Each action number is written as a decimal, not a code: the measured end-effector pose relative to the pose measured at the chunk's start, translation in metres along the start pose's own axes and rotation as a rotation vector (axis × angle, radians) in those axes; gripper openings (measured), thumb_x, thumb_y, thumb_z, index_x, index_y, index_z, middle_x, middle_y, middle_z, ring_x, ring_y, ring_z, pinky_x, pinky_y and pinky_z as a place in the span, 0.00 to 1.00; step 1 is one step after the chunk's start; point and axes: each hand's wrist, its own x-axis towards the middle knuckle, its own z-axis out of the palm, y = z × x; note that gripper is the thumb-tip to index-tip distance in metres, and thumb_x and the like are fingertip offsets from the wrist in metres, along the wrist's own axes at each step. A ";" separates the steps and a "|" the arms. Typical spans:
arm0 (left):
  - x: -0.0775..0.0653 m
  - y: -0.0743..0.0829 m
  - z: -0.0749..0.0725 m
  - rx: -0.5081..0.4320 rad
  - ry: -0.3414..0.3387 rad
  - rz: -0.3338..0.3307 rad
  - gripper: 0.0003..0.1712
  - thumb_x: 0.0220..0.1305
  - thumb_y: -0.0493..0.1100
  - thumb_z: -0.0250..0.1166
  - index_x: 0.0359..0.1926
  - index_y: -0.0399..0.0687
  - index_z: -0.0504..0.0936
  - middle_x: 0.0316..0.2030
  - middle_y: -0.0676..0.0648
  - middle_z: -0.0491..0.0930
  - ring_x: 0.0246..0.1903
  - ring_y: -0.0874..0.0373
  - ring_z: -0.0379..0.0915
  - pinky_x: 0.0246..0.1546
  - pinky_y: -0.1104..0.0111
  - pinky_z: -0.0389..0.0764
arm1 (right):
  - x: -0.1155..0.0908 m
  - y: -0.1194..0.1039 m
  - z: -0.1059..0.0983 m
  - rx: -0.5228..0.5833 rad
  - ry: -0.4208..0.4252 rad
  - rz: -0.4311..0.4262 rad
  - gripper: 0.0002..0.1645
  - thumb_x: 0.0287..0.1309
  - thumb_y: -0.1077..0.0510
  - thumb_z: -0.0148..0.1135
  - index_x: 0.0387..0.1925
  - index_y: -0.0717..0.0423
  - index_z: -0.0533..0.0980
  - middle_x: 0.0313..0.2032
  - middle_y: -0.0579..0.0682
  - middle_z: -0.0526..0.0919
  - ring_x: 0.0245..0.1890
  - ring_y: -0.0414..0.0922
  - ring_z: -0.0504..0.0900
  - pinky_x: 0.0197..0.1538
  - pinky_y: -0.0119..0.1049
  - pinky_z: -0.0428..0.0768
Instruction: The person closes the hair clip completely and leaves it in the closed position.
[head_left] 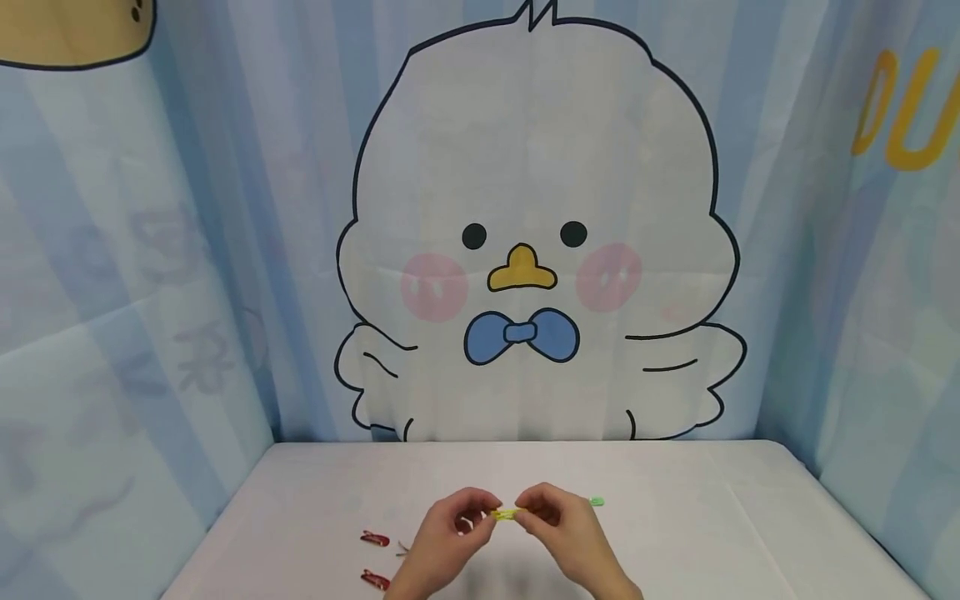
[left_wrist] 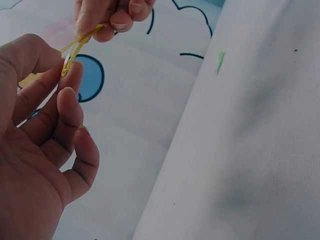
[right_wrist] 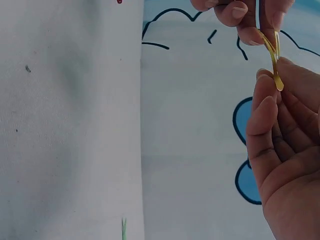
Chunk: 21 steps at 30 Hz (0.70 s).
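Note:
A yellow snap hair clip is held in the air between both hands, its two arms spread apart in the left wrist view. My left hand pinches one end between thumb and forefinger, its other fingers loosely bent. At the opposite end, my right hand pinches the clip between thumb and fingertips. In the right wrist view the clip shows as a narrow loop, its ends partly covered by fingertips.
Two red hair clips lie on the white table left of my hands. A greyish thin piece lies partly behind my left hand. Beyond my right hand is a green clip. A printed curtain stands behind the table.

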 end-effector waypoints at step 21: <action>0.000 -0.007 0.013 -0.155 0.116 -0.033 0.06 0.64 0.37 0.69 0.40 0.38 0.84 0.32 0.48 0.80 0.33 0.55 0.73 0.34 0.70 0.76 | -0.001 0.000 0.001 0.011 0.043 0.042 0.05 0.60 0.62 0.70 0.35 0.60 0.81 0.28 0.46 0.82 0.25 0.40 0.78 0.29 0.32 0.79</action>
